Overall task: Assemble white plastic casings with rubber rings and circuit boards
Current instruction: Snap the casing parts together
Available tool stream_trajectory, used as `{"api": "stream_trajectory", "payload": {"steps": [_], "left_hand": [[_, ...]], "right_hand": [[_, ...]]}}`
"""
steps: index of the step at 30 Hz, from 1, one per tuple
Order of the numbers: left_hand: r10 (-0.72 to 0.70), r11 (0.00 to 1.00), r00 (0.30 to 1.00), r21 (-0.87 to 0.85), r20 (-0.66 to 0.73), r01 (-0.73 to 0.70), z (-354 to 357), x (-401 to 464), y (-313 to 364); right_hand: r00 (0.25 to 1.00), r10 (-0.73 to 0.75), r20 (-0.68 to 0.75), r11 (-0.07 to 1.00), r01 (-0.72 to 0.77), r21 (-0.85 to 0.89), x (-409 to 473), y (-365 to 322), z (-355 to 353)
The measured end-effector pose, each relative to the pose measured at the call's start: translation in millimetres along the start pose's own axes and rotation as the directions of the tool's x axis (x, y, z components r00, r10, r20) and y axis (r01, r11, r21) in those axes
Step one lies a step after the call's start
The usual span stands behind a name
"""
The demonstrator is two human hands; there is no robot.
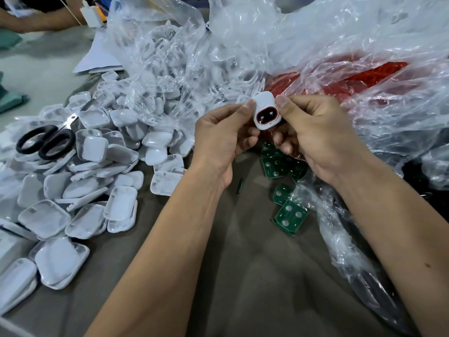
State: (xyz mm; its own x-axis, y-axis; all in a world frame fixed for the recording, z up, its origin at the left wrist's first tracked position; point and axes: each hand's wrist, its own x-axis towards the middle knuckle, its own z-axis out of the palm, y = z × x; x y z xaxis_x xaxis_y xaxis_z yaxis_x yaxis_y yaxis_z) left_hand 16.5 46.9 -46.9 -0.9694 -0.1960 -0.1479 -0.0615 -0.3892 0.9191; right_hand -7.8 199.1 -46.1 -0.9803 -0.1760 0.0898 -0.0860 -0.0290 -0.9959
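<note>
Both hands hold one white plastic casing [265, 105] up over the table, above the middle. A red rubber ring [266, 122] lines its oval opening. My left hand [221, 139] pinches the casing's left side with thumb and curled fingers. My right hand [313, 135] pinches its right side, thumb on top. Green circuit boards [290, 216] lie loose on the table below my right hand. A clear bag of red rubber rings [340, 81] sits behind the hands.
A big heap of white casing halves [97, 166] covers the left of the table, with black-handled scissors [47, 142] on top. Crumpled clear plastic bags [364, 45] fill the back and right. Another person's arm [36, 18] rests at the far left.
</note>
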Motion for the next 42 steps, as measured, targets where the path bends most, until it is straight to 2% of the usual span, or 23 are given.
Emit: {"api": "stream_trajectory", "payload": {"steps": [4,12,21,25,28,31,36,42], "left_hand": [[0.029,0.999,1.0,0.031,-0.006,-0.028,1,1,-1],[0.106,0.991,0.994,0.079,0.013,-0.106,0,5,-4],[-0.068,0.994,0.998,-0.09,0.006,0.068,3,7,-4],[-0.074,0.991,0.997,-0.113,0.001,0.073,4,7,-5],[-0.012,0.998,1.0,-0.058,-0.015,0.011,7,6,-7],[-0.005,1.0,0.999,-0.016,0.032,0.006,5,7,-5],[0.001,0.997,0.996,0.075,0.084,-0.008,-1,8,1],[0.006,0.993,0.996,0.114,0.093,-0.017,-3,8,1]], "right_hand": [[0.997,0.055,0.057,0.992,-0.061,0.11,-2,-5,0],[0.992,0.102,0.078,0.982,-0.113,0.152,-5,-10,0],[0.984,0.159,0.081,0.936,-0.176,0.304,-4,-10,4],[0.98,0.182,0.078,0.922,-0.197,0.334,-4,-10,5],[0.988,0.156,0.012,0.943,-0.152,0.296,-4,-9,9],[0.993,0.115,-0.033,0.97,-0.105,0.221,-5,-8,11],[0.994,0.098,-0.055,0.99,-0.092,0.111,-4,-6,12],[0.993,0.113,-0.028,0.989,-0.11,0.1,-3,-3,12]]}}
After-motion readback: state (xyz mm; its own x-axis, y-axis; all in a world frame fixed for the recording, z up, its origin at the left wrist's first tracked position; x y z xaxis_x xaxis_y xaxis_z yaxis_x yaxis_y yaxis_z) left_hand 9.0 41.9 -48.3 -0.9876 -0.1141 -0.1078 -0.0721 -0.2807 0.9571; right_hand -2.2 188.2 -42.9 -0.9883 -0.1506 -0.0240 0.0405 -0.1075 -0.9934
